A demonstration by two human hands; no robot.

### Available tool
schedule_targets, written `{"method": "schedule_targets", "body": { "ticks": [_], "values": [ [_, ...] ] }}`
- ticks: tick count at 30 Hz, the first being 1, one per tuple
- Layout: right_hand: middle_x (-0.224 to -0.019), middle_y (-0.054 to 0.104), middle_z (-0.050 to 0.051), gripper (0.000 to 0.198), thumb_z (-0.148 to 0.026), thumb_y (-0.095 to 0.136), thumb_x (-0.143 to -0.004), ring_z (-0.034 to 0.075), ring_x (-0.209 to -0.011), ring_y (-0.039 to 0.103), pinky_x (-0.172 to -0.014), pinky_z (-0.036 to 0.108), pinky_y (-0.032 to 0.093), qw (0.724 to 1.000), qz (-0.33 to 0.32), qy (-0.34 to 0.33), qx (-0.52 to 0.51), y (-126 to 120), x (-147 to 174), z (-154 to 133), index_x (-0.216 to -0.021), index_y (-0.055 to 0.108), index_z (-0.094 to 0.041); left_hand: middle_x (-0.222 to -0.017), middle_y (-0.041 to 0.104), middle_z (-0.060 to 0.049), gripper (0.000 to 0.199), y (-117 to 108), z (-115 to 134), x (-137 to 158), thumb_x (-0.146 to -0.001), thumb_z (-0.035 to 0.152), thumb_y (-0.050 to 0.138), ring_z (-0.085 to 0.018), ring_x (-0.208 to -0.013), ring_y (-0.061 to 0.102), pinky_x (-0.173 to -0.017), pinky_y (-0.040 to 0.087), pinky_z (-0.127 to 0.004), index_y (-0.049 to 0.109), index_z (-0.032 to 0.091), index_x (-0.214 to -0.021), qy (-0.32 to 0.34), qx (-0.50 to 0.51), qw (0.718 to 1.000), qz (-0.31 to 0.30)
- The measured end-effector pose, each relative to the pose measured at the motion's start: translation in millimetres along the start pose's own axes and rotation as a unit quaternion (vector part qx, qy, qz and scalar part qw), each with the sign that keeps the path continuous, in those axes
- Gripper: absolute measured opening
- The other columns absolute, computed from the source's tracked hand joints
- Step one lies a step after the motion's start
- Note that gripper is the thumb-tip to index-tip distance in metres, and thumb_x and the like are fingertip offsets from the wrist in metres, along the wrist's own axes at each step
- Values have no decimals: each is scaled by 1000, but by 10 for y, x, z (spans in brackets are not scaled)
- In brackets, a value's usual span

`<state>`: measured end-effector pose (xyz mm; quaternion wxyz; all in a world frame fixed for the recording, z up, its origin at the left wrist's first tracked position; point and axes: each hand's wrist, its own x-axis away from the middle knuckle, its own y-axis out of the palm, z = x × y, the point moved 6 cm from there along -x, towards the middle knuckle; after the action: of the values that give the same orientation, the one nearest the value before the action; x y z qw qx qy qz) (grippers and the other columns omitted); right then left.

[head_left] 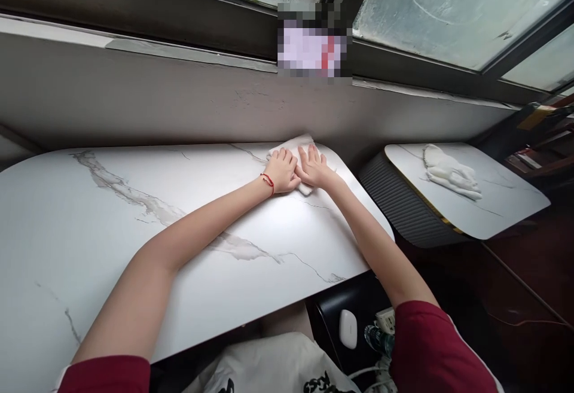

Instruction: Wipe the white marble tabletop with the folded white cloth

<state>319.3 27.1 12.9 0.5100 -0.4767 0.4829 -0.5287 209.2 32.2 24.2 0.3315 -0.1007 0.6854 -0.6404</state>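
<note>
A folded white cloth (293, 143) lies on the white marble-patterned tabletop (147, 249), close to its far right edge by the wall. My left hand (283, 171), with a red string bracelet (268, 182) at the wrist, presses palm down on the cloth's left part. Its fingers lie forward over the fabric. Beside it my right hand (314, 168) rests flat on the cloth, fingers spread. The two hands touch near the thumbs. Much of the cloth is hidden under them.
At the right stands a smaller marble-topped cabinet (506, 189) with white gloves or a cloth (451, 171) on it. Windows (426, 10) line the wall above. Below the table edge, a black surface (329, 315) carries a white case (348, 329) and a bottle (379, 339).
</note>
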Motion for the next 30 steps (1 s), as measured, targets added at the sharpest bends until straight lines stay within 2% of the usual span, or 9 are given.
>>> {"method": "schedule_targets", "body": {
  "ticks": [4,8,14,18,24,28,30],
  "values": [
    [-164,22,31,69,-41,27,-103,40,-153,21,-117,58,25,999,44,21,6,-11,-185,-170,-160,20,-3,-130,58,-28,51,-1,-261,-19,-88,35,47,-41,-124,50,-107,35,-52,60,0,-124,-23,8,1000,12],
    [-161,30,29,66,-42,27,-103,38,-151,25,-115,58,28,995,81,57,-19,-5,-249,-234,-158,28,-6,-142,54,-27,57,70,-412,-22,-89,33,45,-38,-133,46,-113,31,-51,54,0,-135,-38,27,999,24],
    [-162,31,26,65,-43,31,-101,36,-150,26,-116,57,27,992,99,57,-45,47,-252,-212,-158,30,-9,-157,43,-23,68,151,-484,-30,-90,34,43,-36,-143,40,-115,29,-50,41,3,-151,-48,25,998,19],
    [-162,32,26,65,-43,30,-102,36,-150,28,-115,57,28,992,99,59,-50,26,-196,-237,-158,30,-10,-149,52,-22,65,63,-437,-32,-89,32,44,-36,-134,48,-109,35,-49,45,4,-148,-44,13,999,6],
    [-163,31,27,62,-40,29,-105,34,-151,29,-115,52,29,995,68,67,-16,-51,155,-440,-160,29,-12,-128,65,-22,44,-220,-272,199,-91,24,43,-35,-121,57,-98,42,-48,63,5,-125,-52,0,998,-23],
    [-157,38,30,60,-40,29,-106,37,-146,37,-108,50,37,996,80,2,24,-113,533,-733,-158,34,-11,-116,69,-20,40,-389,-189,599,-98,27,36,-33,-111,62,-90,47,-45,67,6,-114,-44,-23,997,-57],
    [-152,42,34,62,-41,30,-105,41,-141,43,-102,50,42,996,76,-22,44,-140,684,-878,-157,35,-7,-116,68,-20,41,-443,-148,806,-100,28,35,-32,-111,62,-90,47,-43,66,6,-115,-33,-33,997,-60]
  ]
}}
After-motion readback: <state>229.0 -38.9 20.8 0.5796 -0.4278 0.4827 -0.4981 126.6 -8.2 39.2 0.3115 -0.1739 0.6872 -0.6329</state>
